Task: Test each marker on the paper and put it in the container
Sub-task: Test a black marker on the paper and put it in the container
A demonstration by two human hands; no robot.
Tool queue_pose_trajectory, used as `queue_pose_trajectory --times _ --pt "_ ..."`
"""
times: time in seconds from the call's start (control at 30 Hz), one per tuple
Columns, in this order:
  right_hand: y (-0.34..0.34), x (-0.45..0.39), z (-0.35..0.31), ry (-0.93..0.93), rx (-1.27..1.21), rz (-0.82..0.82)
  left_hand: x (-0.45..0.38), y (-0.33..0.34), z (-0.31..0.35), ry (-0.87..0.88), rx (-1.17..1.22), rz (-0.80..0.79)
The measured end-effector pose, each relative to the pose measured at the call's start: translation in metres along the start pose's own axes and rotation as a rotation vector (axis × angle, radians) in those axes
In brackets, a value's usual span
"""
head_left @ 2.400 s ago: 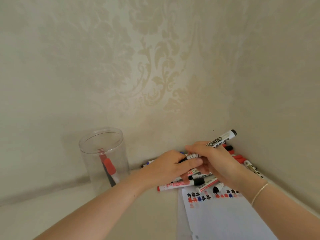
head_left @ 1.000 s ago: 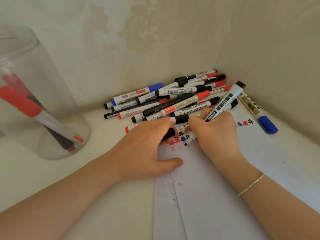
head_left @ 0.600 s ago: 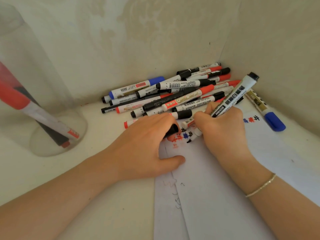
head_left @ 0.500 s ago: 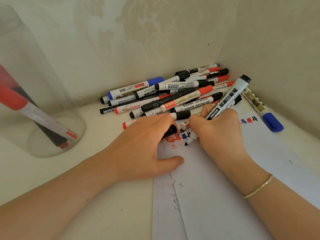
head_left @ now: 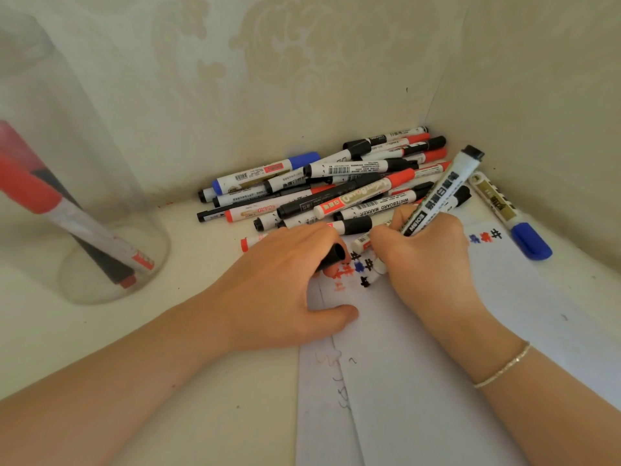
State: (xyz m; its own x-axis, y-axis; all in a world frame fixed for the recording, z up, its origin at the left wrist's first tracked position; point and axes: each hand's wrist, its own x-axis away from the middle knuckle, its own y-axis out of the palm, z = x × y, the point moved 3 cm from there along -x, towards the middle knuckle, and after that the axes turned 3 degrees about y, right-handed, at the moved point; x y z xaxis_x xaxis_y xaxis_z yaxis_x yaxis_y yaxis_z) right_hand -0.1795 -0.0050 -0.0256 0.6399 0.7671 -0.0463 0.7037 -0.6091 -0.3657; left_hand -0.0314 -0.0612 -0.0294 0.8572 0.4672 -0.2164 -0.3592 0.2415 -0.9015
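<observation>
My right hand [head_left: 426,260] grips a white marker with a black end [head_left: 443,193], its tip down on the white paper [head_left: 420,381] beside a fresh black mark [head_left: 365,281]. Rows of red, blue and black test marks run across the paper's top. My left hand [head_left: 282,284] rests on the paper's left edge, thumb flat on the sheet, fingers curled round a black marker cap [head_left: 334,255]. A pile of several markers [head_left: 336,190] lies in the corner behind both hands. The clear container [head_left: 80,196] stands at the left with a red-capped marker [head_left: 50,196] and a dark one inside.
A blue-capped marker [head_left: 510,213] lies alone by the right wall. Walls close the corner at the back and right. Bare white surface [head_left: 201,381] lies between the container and the paper.
The view dropped from the wall to the corner. My right hand brought the marker down and has been drawing on the paper; a new black mark has appeared. My left hand stayed put.
</observation>
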Motion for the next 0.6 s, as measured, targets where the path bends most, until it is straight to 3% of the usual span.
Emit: queue_pose_trajectory --times 0.4,0.5,0.6 --pt "0.001 -0.001 0.001 -0.043 -0.047 -0.004 0.000 0.001 0.000 0.012 -0.022 0.014" --pt "-0.004 -0.002 0.002 -0.001 -0.289 -0.011 0.000 0.000 0.001 0.034 -0.001 0.024" --pt "-0.009 0.000 -0.002 -0.071 -0.502 -0.072 0.000 -0.001 0.001 0.011 0.061 0.070"
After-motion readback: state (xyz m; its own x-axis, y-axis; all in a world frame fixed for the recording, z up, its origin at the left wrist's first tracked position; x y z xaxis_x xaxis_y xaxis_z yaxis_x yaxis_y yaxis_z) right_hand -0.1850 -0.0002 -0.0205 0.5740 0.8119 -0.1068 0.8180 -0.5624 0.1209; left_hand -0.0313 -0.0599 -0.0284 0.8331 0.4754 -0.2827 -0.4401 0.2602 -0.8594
